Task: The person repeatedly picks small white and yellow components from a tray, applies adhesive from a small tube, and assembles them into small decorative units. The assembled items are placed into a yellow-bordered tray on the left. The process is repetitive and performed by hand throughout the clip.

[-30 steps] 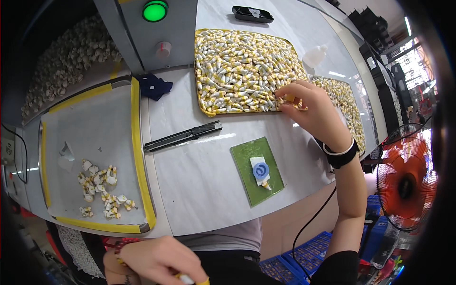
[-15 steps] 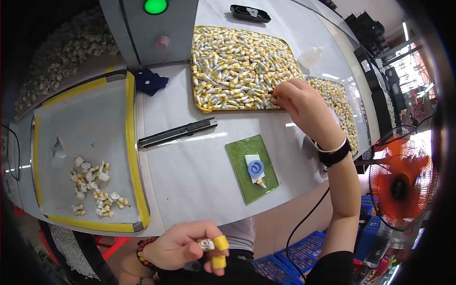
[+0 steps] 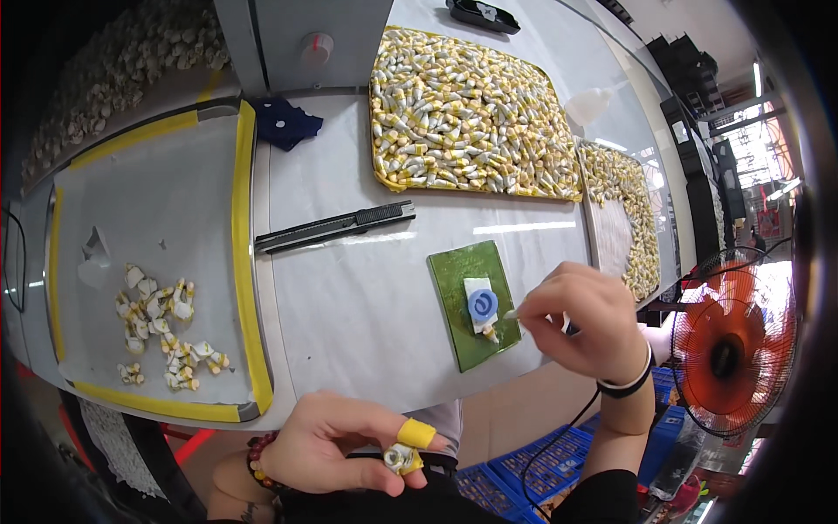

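Pale tabletop (image 3: 358, 332) ahead, left hand (image 3: 327, 445) holds a small bundle (image 3: 399, 458), right hand (image 3: 589, 319) pinches a partly hidden sliver (image 3: 513, 314).

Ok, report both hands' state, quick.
Left hand: closed, holding a small whitish piece.
Right hand: closed, pinching a tiny pale piece.

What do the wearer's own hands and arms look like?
The left hand has a yellow finger wrap and a dark-red beaded bracelet; the right hand wears a black wristband and a thin white band. The right sleeve is black.

Right hand (image 3: 595, 323) now beside the green plate (image 3: 452, 288)
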A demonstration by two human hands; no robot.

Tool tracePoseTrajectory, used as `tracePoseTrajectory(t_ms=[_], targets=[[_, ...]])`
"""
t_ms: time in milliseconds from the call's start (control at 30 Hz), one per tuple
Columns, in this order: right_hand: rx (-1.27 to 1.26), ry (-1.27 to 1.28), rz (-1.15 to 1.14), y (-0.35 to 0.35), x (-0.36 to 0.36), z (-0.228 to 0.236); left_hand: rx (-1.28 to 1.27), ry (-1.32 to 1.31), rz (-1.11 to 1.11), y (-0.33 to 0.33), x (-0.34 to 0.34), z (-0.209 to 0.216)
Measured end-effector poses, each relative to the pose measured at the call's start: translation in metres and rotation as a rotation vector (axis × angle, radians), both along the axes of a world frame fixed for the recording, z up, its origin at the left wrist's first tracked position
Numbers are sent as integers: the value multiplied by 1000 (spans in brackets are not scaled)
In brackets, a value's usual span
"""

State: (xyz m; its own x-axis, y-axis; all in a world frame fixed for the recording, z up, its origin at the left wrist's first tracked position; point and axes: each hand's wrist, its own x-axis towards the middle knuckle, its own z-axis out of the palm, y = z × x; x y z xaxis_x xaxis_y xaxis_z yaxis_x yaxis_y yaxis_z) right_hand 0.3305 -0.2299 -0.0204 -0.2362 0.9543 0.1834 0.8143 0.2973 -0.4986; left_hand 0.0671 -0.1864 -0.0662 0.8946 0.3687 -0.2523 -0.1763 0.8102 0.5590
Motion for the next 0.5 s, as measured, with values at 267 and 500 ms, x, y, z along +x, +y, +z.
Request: tracePoseTrajectory(t_ms=[267,500], targets=[[35,-207,43,-9,-2,-18,29,11,33,-3,5,-4],[33,-268,68,-9,-3,-20,-114,55,-17,-2,9,1]])
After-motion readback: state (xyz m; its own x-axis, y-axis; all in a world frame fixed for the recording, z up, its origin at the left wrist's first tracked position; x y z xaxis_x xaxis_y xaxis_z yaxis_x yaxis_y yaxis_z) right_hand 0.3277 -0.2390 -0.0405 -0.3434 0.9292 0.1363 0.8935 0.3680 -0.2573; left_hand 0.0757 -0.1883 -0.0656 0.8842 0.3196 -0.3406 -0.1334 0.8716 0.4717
